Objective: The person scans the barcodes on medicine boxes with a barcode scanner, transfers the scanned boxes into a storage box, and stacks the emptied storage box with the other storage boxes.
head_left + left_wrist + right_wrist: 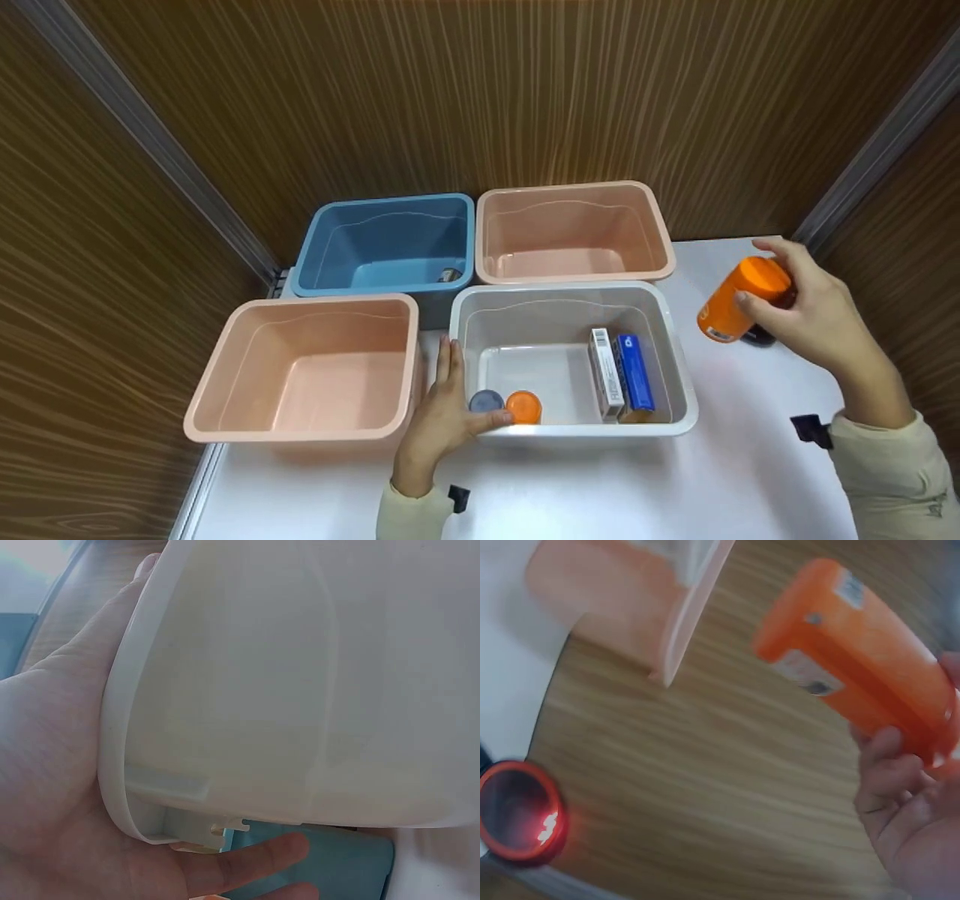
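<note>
My right hand (817,311) grips an orange bottle (726,306) near its lid end, holding it tilted above the table to the right of the white bin (566,294). In the right wrist view the bottle (855,645) shows white printed labels, and curled fingers (892,772) lie against it. At the white bin's front left corner rests my left hand (442,412), straight fingers along the outer side and thumb across the front rim. Inside that bin stand a grey-lidded container (486,400), an orange-lidded container (523,407), a white box (606,373) and a blue box (635,373).
A blue bin (382,210) with a small item (450,275) in it and a pink bin (570,196) stand behind. Another pink bin (300,435) is on the left. A black object (759,335) lies partly hidden below the bottle. Wood-grain panels surround the table.
</note>
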`<state>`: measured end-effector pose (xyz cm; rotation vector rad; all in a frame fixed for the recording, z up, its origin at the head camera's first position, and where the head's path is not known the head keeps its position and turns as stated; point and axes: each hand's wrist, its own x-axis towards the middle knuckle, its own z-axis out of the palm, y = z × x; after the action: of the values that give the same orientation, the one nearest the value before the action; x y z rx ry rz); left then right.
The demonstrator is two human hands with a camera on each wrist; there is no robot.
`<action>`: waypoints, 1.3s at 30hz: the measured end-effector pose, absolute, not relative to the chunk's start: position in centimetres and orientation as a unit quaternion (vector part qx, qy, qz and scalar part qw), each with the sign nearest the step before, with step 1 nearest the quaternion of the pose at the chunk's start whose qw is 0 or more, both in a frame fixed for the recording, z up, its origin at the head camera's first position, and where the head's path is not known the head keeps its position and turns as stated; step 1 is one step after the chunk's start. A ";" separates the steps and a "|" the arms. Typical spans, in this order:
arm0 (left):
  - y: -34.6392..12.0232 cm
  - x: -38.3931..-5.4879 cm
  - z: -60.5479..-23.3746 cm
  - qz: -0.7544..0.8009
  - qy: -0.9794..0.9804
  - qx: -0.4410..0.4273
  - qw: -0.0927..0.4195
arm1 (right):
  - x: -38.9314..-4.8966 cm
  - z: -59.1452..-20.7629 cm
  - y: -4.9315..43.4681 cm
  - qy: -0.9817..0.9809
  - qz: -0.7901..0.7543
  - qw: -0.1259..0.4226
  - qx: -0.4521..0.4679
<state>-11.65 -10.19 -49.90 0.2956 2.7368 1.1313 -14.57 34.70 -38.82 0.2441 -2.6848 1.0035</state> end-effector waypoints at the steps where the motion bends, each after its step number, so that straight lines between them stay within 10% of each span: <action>1: -10.2 -11.6 -49.9 0.379 0.916 0.099 0.082 | -14.4 -39.1 35.1 -0.932 0.332 0.121 0.085; 17: -10.2 -11.5 -49.9 0.371 0.920 0.103 0.074 | -11.7 -44.0 38.6 -0.960 0.264 -0.068 0.067; 39: -10.1 -11.5 -49.9 0.377 0.918 0.088 0.082 | -12.3 -45.5 37.6 -0.967 0.237 -0.040 0.085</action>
<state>-11.47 -10.13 -49.94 0.2641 2.7443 1.1257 -12.26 37.64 -45.49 0.2726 -3.1171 0.7655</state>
